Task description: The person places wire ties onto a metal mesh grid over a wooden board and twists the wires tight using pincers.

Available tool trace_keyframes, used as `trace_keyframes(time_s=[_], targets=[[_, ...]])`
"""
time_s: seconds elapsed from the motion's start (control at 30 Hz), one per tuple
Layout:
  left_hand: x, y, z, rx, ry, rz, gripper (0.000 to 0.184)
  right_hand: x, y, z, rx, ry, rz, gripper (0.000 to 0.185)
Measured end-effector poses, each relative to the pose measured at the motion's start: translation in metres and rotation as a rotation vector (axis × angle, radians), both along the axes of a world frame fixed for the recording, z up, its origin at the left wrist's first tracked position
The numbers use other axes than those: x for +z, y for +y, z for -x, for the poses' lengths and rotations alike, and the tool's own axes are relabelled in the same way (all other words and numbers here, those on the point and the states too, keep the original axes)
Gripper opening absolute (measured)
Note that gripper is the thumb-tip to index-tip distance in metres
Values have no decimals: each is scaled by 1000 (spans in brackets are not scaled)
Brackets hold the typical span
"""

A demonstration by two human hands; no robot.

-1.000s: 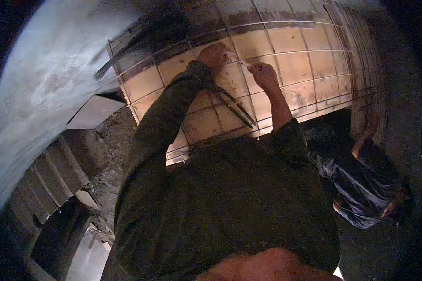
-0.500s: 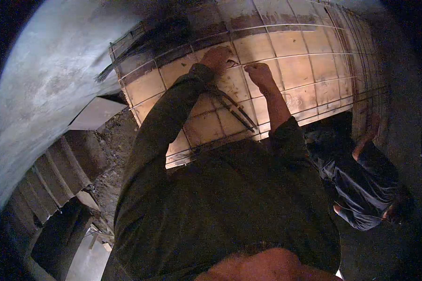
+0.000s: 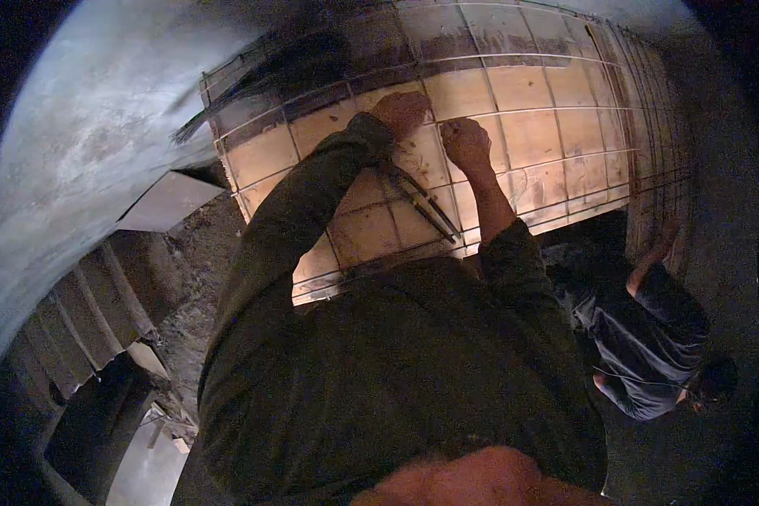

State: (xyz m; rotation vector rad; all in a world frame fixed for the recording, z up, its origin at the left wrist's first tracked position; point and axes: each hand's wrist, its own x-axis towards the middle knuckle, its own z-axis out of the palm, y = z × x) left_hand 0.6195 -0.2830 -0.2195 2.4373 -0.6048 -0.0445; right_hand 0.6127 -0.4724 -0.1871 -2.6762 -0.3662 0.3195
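Observation:
My left hand is closed beside a crossing of the steel rebar grid, its fingers curled. Just to the right, my right hand makes a fist close to the same crossing. Whatever either hand grips is too small or hidden to make out. Below my left hand lies a pair of long-handled pincers, handles pointing toward me and head partly hidden near my left wrist. A dark bundle of thin wires rests across the grid's far left part.
Under the grid are wooden boards. At the right, another person in dark clothes bends with an arm at the grid's end. Corrugated sheets and a pale panel stand at the left, with rough ground between.
My left hand has moved slightly right and down, its fingers turned over; a thin wire end seen at its fingertips is now hidden. My right hand has dropped a little and rotated.

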Motion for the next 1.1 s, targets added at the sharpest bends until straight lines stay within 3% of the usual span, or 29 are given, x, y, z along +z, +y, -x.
trace_keyframes(time_s=[0.1,0.13,0.27,0.43,0.57,0.63,0.77,0.87,0.93,1.03,1.1], targets=[[-8,-2,-2,22,-73,118,27,9,3,6,-25,-32,-10,28],[9,0,-3,-8,152,122,27,17,5,9,-65,-13,-70,25],[11,2,-8,60,222,135,35,37,15,15,-141,95,-38,23],[22,-2,-11,82,494,267,48,43,16,12,29,-11,-53,30],[-1,-8,-4,270,403,401,51,50,17,13,54,61,-53,28],[-8,-5,-8,313,610,549,52,47,20,12,0,59,-35,26],[-5,-3,4,308,625,591,52,46,24,16,-15,12,5,22],[0,-12,15,389,493,494,42,39,24,18,4,-89,28,20],[3,-16,25,307,190,346,35,36,22,18,4,-109,-1,17],[10,-18,30,308,338,329,29,31,20,17,-25,-107,-15,18],[9,-19,35,304,275,380,28,30,16,15,-17,-90,-50,19]])
